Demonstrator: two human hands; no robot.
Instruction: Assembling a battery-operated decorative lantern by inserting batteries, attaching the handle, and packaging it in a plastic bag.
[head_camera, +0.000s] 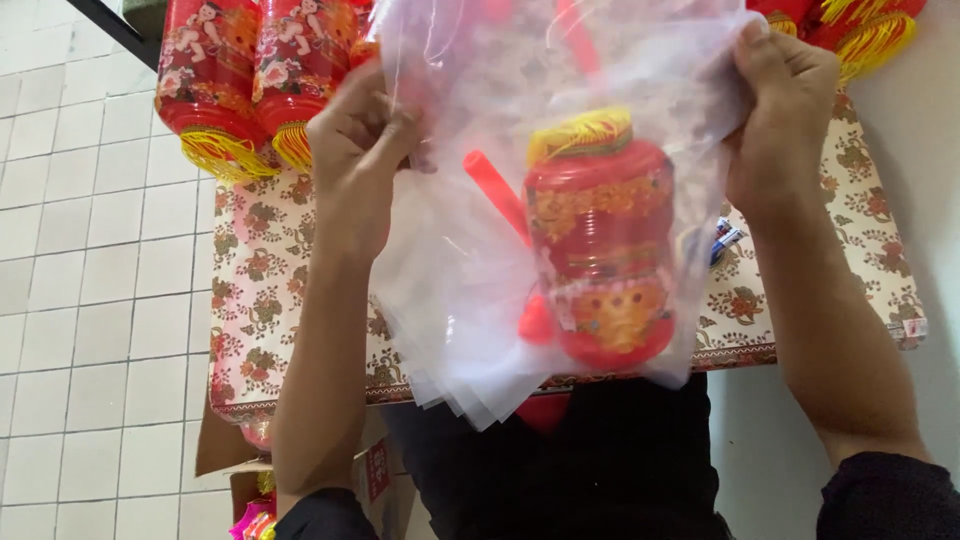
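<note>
Clearly, both hands pinched the mouth of the clear bag (450, 250): the left hand (365, 150) had its fingers closed on the left edge of the opening, and the right hand (785, 110) was closed on the right edge, thumb over the film. Each grip was tight on plastic alone; neither touched what lay inside. Within the bag sat the red lantern (600, 250), with its yellow fringe toward the opening and its base near the closed end, and a red stick (497, 190) lay slanted just beside it. More bags (465, 395) showed fanned beneath, over the near edge of the floral table (260, 290). To do this well, the judgement was that the two pinches should stay level and pull apart evenly, so the mouth stayed taut and the fringe did not snag; only the top sheet ought to be gripped. Other lanterns (250, 80) stood at the far left of the table.
</note>
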